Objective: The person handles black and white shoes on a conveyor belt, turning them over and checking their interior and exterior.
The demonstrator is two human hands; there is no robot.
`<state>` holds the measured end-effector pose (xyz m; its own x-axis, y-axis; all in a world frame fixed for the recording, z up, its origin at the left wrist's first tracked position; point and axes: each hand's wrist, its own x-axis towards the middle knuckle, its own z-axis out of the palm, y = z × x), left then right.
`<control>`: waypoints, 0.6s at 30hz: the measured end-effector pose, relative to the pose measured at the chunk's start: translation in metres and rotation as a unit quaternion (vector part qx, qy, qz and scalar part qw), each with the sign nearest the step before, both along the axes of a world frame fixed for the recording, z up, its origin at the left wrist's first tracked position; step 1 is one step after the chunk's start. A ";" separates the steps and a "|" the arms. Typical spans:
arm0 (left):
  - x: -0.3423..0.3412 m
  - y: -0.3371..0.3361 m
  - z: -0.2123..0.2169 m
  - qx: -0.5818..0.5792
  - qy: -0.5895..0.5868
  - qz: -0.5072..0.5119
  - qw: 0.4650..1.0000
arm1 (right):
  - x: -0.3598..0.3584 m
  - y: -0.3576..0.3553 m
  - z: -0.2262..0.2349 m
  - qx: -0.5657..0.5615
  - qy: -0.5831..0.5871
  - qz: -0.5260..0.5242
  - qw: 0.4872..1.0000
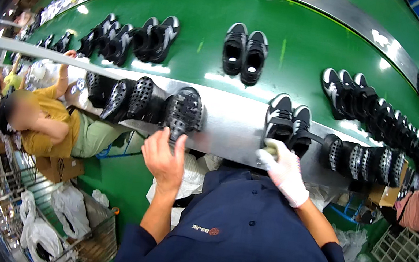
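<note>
My left hand [164, 158], bare, grips the lower edge of a black perforated shoe mould [184, 111] that stands on the metal ledge [231, 129] of the green conveyor belt [203, 27]. My right hand [285, 170] wears a white glove and touches the toe of a black and white sneaker [278, 121]; its pair mate [301, 128] stands beside it on the ledge. More black moulds [133, 100] line the ledge to the left of my left hand.
Pairs of black sneakers [244, 52] ride the green belt, with groups at left [125, 40] and right [355, 96]. Black moulds [362, 160] stand at the ledge's right. A person in yellow [43, 122] sits at left. Wire baskets with plastic bags [66, 218] stand below.
</note>
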<state>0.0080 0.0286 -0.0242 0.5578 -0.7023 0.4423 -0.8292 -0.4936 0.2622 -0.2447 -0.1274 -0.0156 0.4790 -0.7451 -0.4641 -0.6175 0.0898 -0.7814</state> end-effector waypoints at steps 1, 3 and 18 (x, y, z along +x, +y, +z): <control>-0.017 -0.009 0.009 -0.003 0.023 -0.051 0.998 | 0.009 0.002 -0.007 0.037 -0.037 0.006 0.999; -0.051 -0.031 0.017 -0.004 0.078 -0.177 0.981 | 0.032 0.012 0.000 0.124 -0.176 -0.056 0.975; -0.125 -0.129 -0.060 -0.081 0.709 -0.137 0.687 | -0.025 0.024 0.032 -0.190 0.150 0.083 0.967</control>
<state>-0.1166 -0.1008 -0.0845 0.3649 -0.8725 -0.3248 0.2604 -0.2393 0.9354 -0.2698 -0.1031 0.0159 0.4933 -0.8134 -0.3083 -0.8025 -0.2888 -0.5221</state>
